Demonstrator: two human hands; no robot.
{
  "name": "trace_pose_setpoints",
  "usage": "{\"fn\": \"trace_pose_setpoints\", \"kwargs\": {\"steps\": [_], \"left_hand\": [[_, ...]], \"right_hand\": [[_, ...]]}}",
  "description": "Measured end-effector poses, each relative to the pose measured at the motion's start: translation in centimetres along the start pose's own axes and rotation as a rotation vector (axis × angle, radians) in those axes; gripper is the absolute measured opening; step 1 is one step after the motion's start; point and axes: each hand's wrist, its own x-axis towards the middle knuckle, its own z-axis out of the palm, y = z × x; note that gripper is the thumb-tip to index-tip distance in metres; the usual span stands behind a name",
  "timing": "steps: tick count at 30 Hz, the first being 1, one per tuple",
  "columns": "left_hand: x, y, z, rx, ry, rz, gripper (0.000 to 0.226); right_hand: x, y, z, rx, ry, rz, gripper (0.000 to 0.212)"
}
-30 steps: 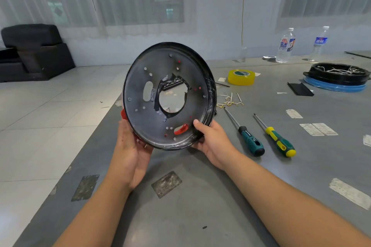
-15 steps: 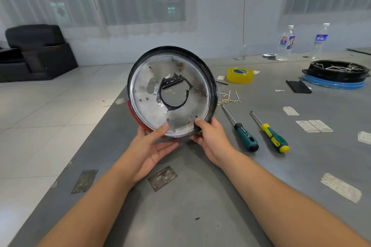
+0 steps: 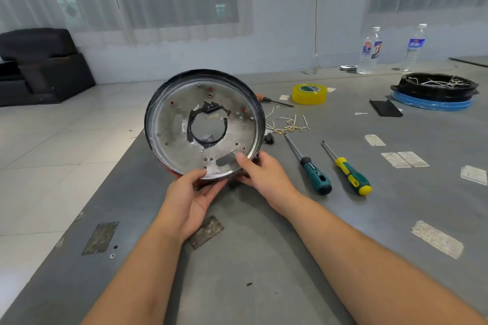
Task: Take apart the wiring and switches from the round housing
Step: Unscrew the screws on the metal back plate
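Round black-rimmed silver metal housing [image 3: 179,116] tilted above grey desk [image 3: 264,258], gripped at lower rim by left hand [image 3: 190,198] and right hand [image 3: 266,174]; two screwdrivers [image 3: 317,174] nearby.

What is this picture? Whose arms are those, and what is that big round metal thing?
There is no machine here. A person wears a camera on their head, so you look down at their own arms, as if through their eyes.

The left hand and the right hand hold a round housing by its bottom edge, tilted up to face the camera. It is a metal dish with a black rim, a big hole in the middle and small screw holes.

On the grey table lie two screwdrivers, a teal one and a yellow and green one, a yellow tape roll, small loose wire pieces, another black round part and two water bottles.
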Motion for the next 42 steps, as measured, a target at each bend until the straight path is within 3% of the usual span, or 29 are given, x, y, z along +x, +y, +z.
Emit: {"fn": "trace_pose_setpoints", "kwargs": {"steps": [3, 5, 9, 12, 17, 22, 32, 37, 42], "left_hand": [[-0.1, 0.0, 0.0, -0.002, -0.003, 0.006, 0.035], [-0.1, -0.2, 0.1, 0.000, -0.009, 0.050, 0.043], [0.1, -0.7, 0.1, 0.071, 0.033, 0.168, 0.048], [0.2, -0.8, 0.0, 0.093, 0.032, 0.180, 0.047], [0.3, -0.9, -0.1, 0.144, 0.016, 0.200, 0.046], [0.4, -1.0, -0.2, 0.147, 0.004, 0.202, 0.049], [0.5, -1.0, -0.5, 0.162, -0.008, 0.213, 0.060], [0.7, -0.9, -0.5, 0.135, 0.020, 0.225, 0.058], [0.7, -1.1, -0.4, 0.157, 0.043, 0.292, 0.058]], "right_hand": [[-0.4, -1.1, -1.1, -0.186, -0.062, -0.016, 0.020], [-0.8, -2.5, -2.6, -0.467, -0.029, -0.099, 0.025], [-1.4, -5.3, -6.8, -0.638, 0.118, -0.254, 0.012], [-1.5, -7.0, -10.5, -1.101, 0.311, -0.326, 0.018], [-1.7, -7.4, -14.3, -1.437, 0.431, 0.111, 0.030], [-1.8, -6.6, -14.5, -1.413, 0.416, 0.300, 0.037], [-1.9, -5.9, -14.1, -1.388, 0.476, 0.245, 0.043], [-1.5, -5.8, -13.4, -1.333, 0.496, -0.043, 0.042], [-1.4, -5.5, -9.7, -1.177, 0.380, -0.364, 0.043]]}}
